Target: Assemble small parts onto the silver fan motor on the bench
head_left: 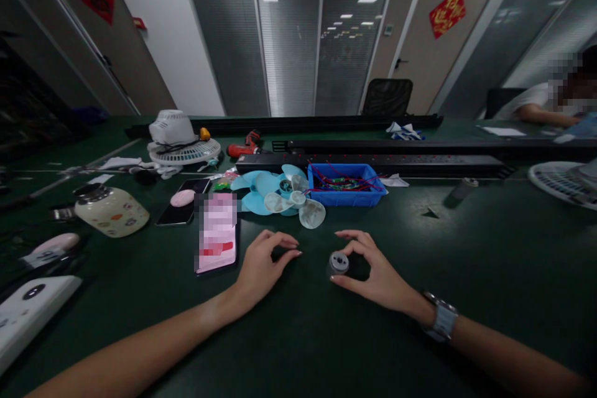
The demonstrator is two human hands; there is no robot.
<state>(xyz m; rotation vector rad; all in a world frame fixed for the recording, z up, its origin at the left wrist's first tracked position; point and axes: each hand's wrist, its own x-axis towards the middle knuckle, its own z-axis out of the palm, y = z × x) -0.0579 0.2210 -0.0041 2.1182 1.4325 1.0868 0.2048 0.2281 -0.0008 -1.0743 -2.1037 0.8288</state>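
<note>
A small grey metal motor (339,262), a short cylinder with dark holes in its round top, stands on the green table. My right hand (373,270) has its thumb and index finger around this motor, with the other fingers raised above. To the left of it, my left hand (265,261) hovers low over the table, its thumb and fingers curved and apart, nothing between them. Beyond both hands lie light blue fan blades (265,186) and paler translucent fan blades (297,201). A phone with a pink lit screen (218,230) lies beside my left hand.
Behind the blades sits a blue bin (347,196) of wires and circuit boards. A similar metal cylinder (465,188) stands at right. Farther off are a red power drill (245,146), a white fan (184,143) and long black bars. A cream flask (112,210) lies at left; another person sits far right.
</note>
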